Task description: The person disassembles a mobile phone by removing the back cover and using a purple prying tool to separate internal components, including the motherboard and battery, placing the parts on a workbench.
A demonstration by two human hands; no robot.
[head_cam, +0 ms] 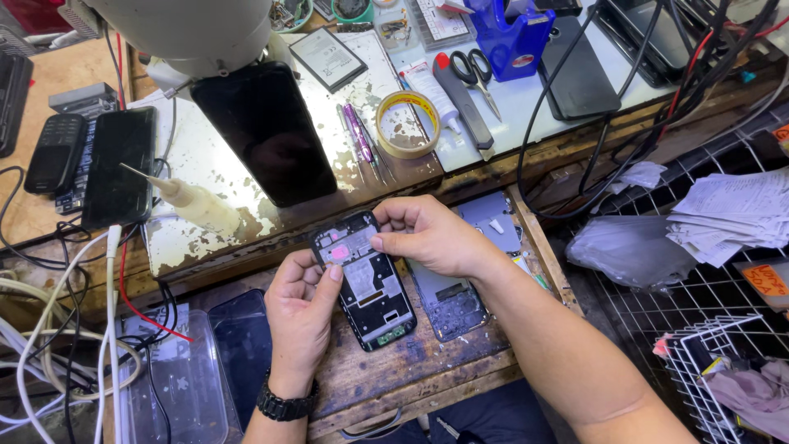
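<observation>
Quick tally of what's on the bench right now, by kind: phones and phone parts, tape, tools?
Phones and phone parts: 6 (open phone in both hands, back cover, black screen, dark phone, keypad phone, battery)
Tape: 2 (roll, blue dispenser)
Tools: 2 (scissors, glue bottle)
Total: 10

A black phone screen lies flat beside a smaller dark screen.

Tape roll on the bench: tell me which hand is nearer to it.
Right. The right hand sits just below the tape roll, on the phone frame; the left hand is lower and further left.
</observation>
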